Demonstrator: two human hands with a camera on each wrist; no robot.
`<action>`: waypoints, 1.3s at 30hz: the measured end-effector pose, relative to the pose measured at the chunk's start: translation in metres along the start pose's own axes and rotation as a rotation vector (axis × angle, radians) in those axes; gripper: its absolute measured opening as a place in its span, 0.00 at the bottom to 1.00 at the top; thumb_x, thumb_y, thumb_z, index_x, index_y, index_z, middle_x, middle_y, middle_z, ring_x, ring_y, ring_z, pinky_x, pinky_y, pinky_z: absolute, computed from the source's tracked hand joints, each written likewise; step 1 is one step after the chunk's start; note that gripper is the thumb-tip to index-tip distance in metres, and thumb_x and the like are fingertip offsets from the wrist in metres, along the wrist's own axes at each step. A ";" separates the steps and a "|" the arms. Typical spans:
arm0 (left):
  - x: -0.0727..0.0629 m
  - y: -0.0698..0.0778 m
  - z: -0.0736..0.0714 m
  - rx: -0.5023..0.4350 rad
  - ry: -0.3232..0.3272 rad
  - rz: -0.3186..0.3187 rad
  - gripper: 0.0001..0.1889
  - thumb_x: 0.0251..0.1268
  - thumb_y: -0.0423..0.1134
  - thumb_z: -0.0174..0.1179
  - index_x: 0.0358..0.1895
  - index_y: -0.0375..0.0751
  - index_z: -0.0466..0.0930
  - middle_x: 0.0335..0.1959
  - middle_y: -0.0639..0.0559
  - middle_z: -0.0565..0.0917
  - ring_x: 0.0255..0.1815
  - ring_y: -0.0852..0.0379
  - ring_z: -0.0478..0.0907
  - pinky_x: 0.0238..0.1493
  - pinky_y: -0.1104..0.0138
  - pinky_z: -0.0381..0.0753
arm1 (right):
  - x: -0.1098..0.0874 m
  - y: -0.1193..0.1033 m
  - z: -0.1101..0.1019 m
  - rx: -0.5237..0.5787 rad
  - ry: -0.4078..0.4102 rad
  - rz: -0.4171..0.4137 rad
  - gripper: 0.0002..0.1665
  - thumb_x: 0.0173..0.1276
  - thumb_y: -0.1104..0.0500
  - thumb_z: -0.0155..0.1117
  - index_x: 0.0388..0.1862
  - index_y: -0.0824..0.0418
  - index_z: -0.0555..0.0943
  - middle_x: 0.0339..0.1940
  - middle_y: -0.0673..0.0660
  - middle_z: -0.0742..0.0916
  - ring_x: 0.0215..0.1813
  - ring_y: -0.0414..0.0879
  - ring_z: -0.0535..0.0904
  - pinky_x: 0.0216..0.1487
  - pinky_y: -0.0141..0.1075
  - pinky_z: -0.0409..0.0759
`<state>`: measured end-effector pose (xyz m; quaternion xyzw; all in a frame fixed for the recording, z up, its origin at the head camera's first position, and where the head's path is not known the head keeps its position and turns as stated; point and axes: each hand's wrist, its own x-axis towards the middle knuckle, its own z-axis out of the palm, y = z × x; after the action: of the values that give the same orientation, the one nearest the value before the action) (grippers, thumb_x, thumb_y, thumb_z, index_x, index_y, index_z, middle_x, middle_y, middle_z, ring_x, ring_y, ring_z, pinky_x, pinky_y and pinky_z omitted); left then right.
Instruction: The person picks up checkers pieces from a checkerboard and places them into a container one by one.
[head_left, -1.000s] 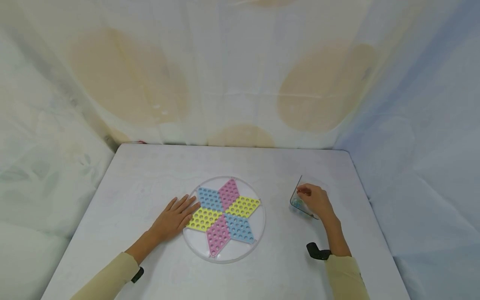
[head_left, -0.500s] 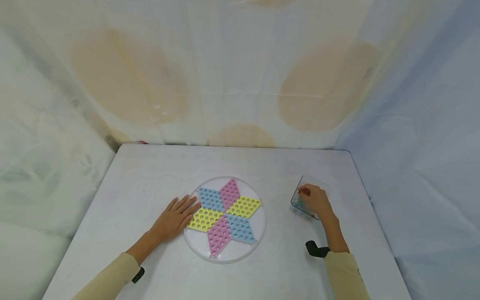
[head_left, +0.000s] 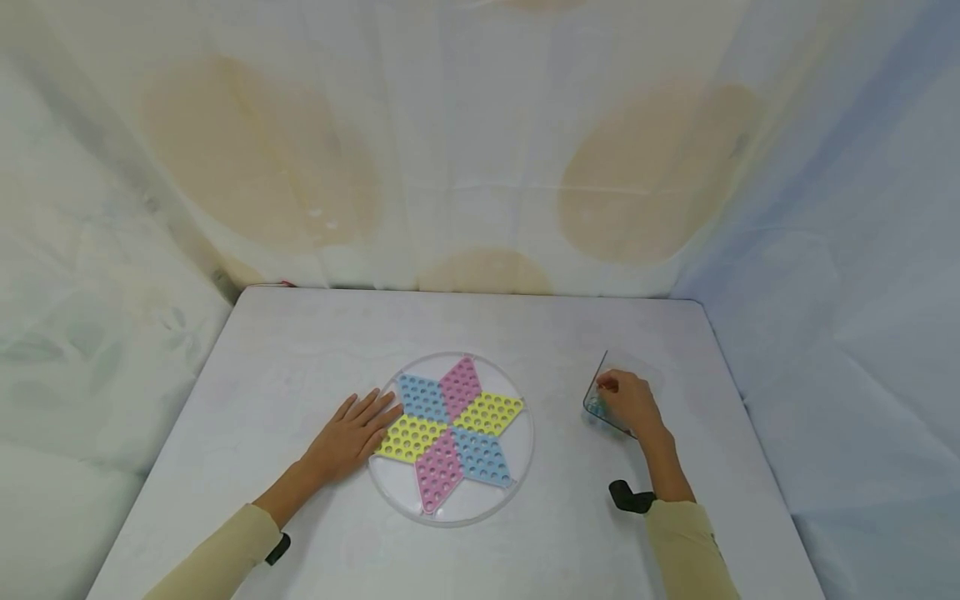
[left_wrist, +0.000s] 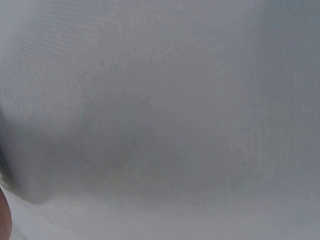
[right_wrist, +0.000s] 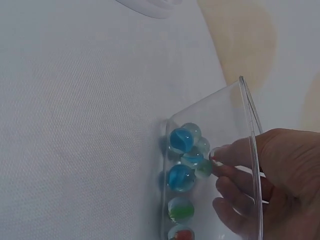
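Note:
My left hand (head_left: 345, 442) lies flat with straight fingers, its fingertips over the left rim of a round Chinese checkers board (head_left: 507, 455). The board has a six-pointed star in pink, blue and yellow, dotted with holes. To its right, my right hand (head_left: 633, 403) reaches into a clear plastic box (head_left: 592, 380). In the right wrist view, thumb and forefinger pinch a clear marble (right_wrist: 213, 154) with a trace of red, mostly hidden by the fingers. Below them in the box lie several glass marbles, including a blue marble (right_wrist: 181, 177) and a green-swirled marble (right_wrist: 180, 209).
Board and box stand on a white-covered table (head_left: 315, 342). Patterned cloth (head_left: 465, 150) hangs behind the table and on both sides. The left wrist view shows mostly blurred white surface, with a sliver of skin at its lower left.
The right forearm has shifted slightly left, while the right hand stays in the box. The left hand and board hold their places.

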<state>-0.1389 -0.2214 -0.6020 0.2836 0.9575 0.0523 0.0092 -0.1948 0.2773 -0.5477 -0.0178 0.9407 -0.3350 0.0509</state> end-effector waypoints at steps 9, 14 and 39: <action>0.000 0.000 -0.001 0.000 0.003 0.000 0.29 0.78 0.52 0.45 0.79 0.53 0.59 0.80 0.52 0.54 0.81 0.48 0.44 0.77 0.48 0.41 | 0.000 -0.002 0.001 -0.032 -0.022 0.029 0.13 0.71 0.67 0.59 0.51 0.73 0.81 0.47 0.68 0.85 0.53 0.63 0.79 0.54 0.56 0.78; 0.000 0.001 -0.001 -0.004 0.032 0.012 0.29 0.78 0.51 0.47 0.78 0.52 0.60 0.80 0.50 0.56 0.80 0.47 0.45 0.76 0.47 0.43 | 0.001 -0.001 0.003 -0.043 -0.008 0.029 0.13 0.71 0.67 0.58 0.51 0.73 0.81 0.48 0.68 0.85 0.53 0.63 0.79 0.54 0.56 0.77; 0.000 0.001 0.001 -0.010 0.013 -0.006 0.29 0.78 0.52 0.46 0.79 0.53 0.60 0.80 0.51 0.55 0.80 0.47 0.45 0.77 0.48 0.41 | 0.001 0.000 0.005 -0.057 0.001 0.009 0.12 0.71 0.66 0.59 0.49 0.71 0.83 0.44 0.66 0.86 0.49 0.61 0.80 0.50 0.54 0.79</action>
<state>-0.1385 -0.2205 -0.6027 0.2804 0.9581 0.0588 0.0046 -0.1955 0.2741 -0.5521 -0.0149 0.9499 -0.3081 0.0516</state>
